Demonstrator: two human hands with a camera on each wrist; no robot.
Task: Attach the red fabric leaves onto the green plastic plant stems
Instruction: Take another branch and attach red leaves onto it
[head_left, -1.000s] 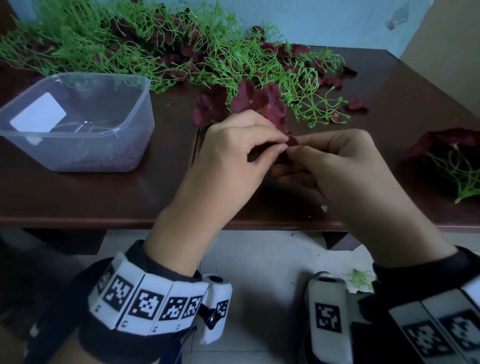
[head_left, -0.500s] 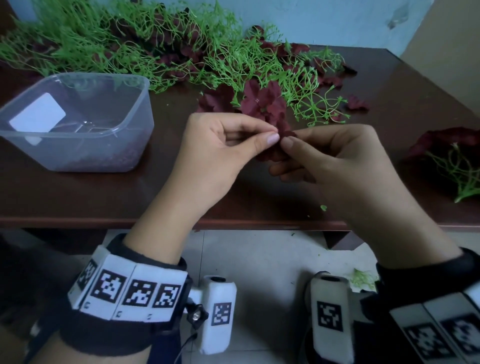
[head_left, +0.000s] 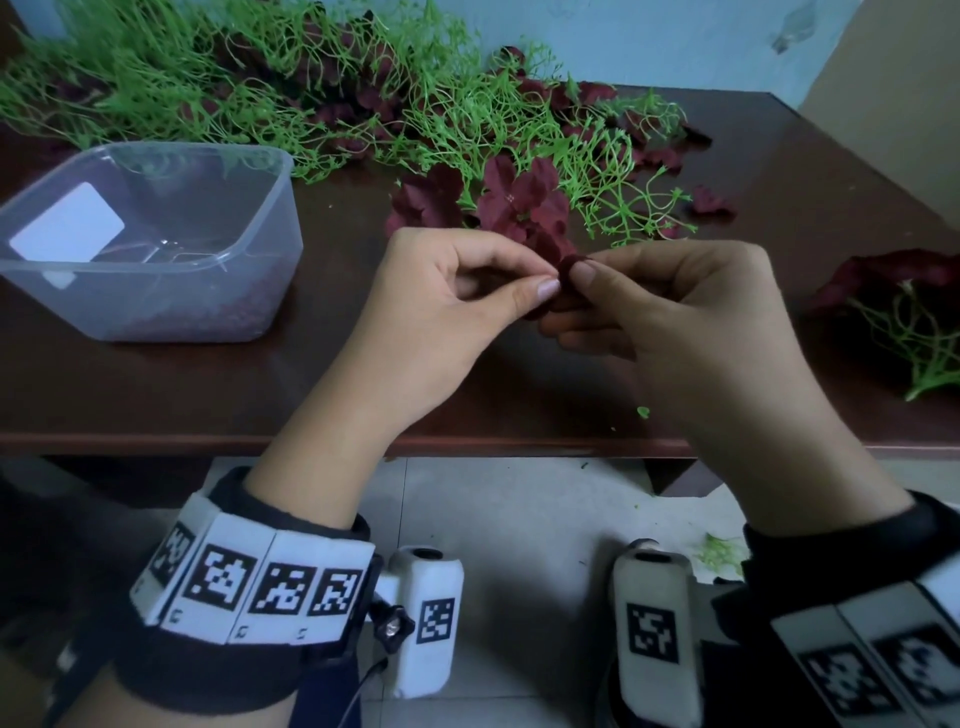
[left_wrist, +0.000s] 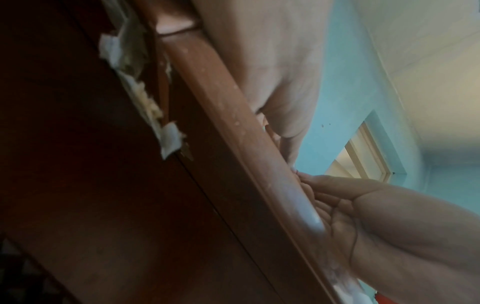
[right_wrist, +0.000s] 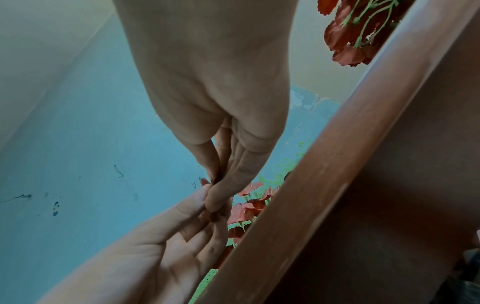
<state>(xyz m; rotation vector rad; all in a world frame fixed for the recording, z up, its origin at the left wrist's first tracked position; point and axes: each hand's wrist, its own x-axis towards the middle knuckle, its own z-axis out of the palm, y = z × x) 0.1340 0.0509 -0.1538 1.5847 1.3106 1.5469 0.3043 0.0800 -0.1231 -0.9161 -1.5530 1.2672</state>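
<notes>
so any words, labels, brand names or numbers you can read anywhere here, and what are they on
No readable words, brands or numbers in any view.
White label on the clear plastic tub: blank, no print shows.
Square black-and-white code markers on the left wristband: patterns only; the tiny marks under them are too small to read.
Marker on the right wrist camera: pattern only, no text.

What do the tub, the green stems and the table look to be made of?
Tub: clear plastic, glossy; you can see through its walls. Green stems: thin, uniformly bright sprigs, likely moulded plastic. Table: dark reddish-brown with a smooth sheen, probably varnished wood or laminate.
</notes>
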